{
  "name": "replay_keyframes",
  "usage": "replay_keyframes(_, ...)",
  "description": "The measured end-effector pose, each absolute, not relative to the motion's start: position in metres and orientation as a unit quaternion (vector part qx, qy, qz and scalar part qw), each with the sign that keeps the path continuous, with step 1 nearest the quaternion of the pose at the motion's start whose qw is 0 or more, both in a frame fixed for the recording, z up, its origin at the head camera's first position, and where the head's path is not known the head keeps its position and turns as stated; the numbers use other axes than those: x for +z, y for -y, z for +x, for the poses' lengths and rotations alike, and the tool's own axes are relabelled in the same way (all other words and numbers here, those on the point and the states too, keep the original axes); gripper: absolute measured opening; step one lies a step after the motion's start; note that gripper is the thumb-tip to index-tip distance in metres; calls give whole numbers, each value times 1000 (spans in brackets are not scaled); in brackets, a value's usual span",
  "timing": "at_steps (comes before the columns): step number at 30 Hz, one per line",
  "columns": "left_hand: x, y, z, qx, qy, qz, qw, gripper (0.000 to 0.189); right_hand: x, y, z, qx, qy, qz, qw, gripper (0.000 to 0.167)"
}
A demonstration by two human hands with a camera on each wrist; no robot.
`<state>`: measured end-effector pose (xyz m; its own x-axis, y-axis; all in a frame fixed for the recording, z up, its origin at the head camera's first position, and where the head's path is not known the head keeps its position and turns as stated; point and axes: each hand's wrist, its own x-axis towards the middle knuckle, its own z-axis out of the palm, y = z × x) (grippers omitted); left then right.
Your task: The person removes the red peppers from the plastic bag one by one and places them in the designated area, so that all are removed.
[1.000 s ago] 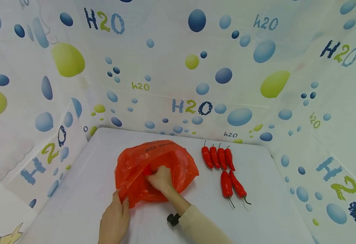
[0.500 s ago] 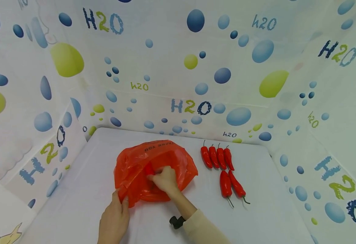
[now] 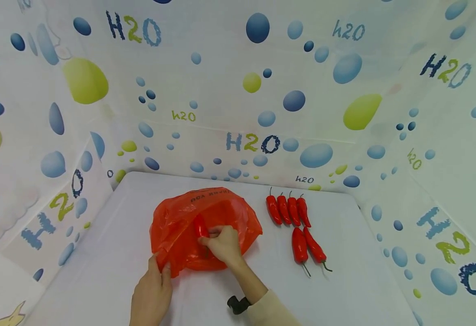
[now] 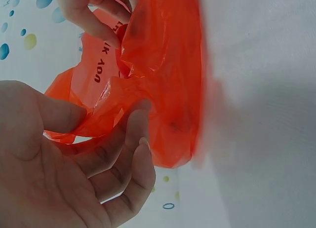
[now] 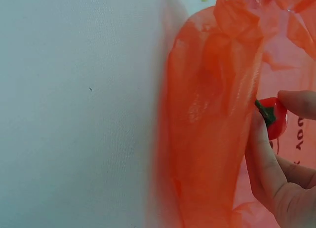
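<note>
A red plastic bag (image 3: 176, 208) with dark lettering lies on its side, its mouth facing the person. My left hand (image 3: 151, 290) pinches the bag's near left edge between thumb and fingers; the left wrist view shows the film (image 4: 106, 107) between them. In the mouth of the bag, my right hand (image 3: 225, 244) holds a red chili pepper (image 3: 200, 226) between thumb and fingers. Its green stem end (image 5: 267, 112) points toward the camera in the right wrist view. Anything deeper in the bag is hidden by the film.
To the right of the bag, several red chili peppers (image 3: 283, 210) lie in a row, with two more chili peppers (image 3: 300, 246) in front of them. The white table (image 3: 343, 299) meets a patterned sheet (image 3: 205, 81) behind and at both sides.
My right hand has drawn back slightly toward the bag's mouth, and more of the chili pepper it holds now shows. The left hand keeps its hold on the bag's edge.
</note>
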<state>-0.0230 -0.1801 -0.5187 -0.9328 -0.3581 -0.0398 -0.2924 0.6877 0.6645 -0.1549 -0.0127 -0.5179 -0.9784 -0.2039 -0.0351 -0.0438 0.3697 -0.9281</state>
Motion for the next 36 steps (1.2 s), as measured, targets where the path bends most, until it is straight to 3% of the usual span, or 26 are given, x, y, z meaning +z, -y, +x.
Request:
replay_keyframes(11,-520,180,-22,-359,914,168,82,49,-513,-3,-142,-581,-808,-70,69,39)
replay_keyframes(36,-516,180,-26,-361,911,183,81,50,-514,-34,-111,-581,-812,-48,3,38)
